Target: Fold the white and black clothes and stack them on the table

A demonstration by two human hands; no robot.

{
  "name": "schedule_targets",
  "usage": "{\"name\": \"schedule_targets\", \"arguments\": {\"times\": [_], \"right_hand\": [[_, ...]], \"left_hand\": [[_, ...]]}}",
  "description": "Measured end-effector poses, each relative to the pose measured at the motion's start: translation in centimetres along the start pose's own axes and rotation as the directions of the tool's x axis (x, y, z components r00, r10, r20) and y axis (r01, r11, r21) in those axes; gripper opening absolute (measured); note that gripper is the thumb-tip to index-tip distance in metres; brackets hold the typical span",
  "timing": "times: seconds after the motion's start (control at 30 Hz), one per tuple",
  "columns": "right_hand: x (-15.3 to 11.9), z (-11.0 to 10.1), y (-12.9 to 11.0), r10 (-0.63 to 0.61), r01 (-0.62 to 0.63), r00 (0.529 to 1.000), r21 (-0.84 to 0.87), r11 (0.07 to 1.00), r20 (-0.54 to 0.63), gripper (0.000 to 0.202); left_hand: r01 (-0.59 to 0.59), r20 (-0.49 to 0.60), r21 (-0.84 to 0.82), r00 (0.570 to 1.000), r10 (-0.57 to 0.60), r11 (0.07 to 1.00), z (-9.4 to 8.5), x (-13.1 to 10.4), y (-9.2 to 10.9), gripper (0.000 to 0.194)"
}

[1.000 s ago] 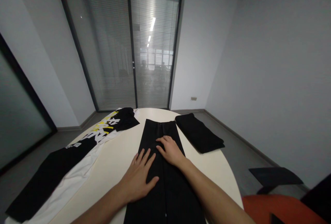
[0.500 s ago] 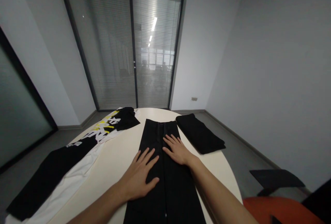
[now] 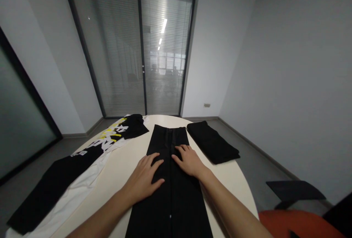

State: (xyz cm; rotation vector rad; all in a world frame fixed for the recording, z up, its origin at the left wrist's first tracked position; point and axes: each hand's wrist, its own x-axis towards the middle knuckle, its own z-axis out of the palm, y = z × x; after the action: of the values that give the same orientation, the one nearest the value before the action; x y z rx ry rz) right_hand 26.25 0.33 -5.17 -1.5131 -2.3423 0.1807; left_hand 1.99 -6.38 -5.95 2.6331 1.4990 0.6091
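Black trousers [image 3: 169, 201] lie lengthwise on the pale round table [image 3: 121, 168], waistband at the far end and legs running toward me past the bottom of the view. My left hand [image 3: 145, 175] rests on their left side, fingers apart and partly bent over the cloth. On the right side, just below the waistband, my right hand [image 3: 188, 160] lies on the fabric with its fingers slightly curled and the thumb spread. Neither hand appears to grasp anything.
A folded black garment [image 3: 211, 141] sits by the table's right edge. Along the left edge stretch black shirts with white and yellow print [image 3: 90, 150] over white cloth [image 3: 79, 190]. An orange chair [image 3: 297, 221] with a black armrest [image 3: 295, 190] stands at the lower right.
The trousers have shifted slightly left and away from me. My left hand has moved a little left with its fingers more bent; the right hand's fingers have drawn in.
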Motion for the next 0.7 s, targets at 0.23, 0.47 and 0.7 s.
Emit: {"name": "schedule_targets", "arguments": {"times": [0.23,0.47,0.7], "right_hand": [[0.6,0.4,0.8,0.012,-0.022,0.99,0.067,0.997,0.144,0.067],[-0.7,-1.0,0.3,-0.039,0.029,0.988,0.067,0.997,0.151,0.072],[0.4,0.9,-0.3,-0.035,0.033,0.991,0.018,0.999,0.132,0.081]], "left_hand": [[0.064,0.02,0.044,0.998,-0.065,0.997,0.4,0.3,-0.4,0.038],[0.094,0.14,0.036,0.985,-0.098,0.995,1.0,-0.3,-1.6,0.056],[0.126,-0.057,-0.013,0.99,-0.126,0.992,-0.4,0.9,-1.9,0.037]]}}
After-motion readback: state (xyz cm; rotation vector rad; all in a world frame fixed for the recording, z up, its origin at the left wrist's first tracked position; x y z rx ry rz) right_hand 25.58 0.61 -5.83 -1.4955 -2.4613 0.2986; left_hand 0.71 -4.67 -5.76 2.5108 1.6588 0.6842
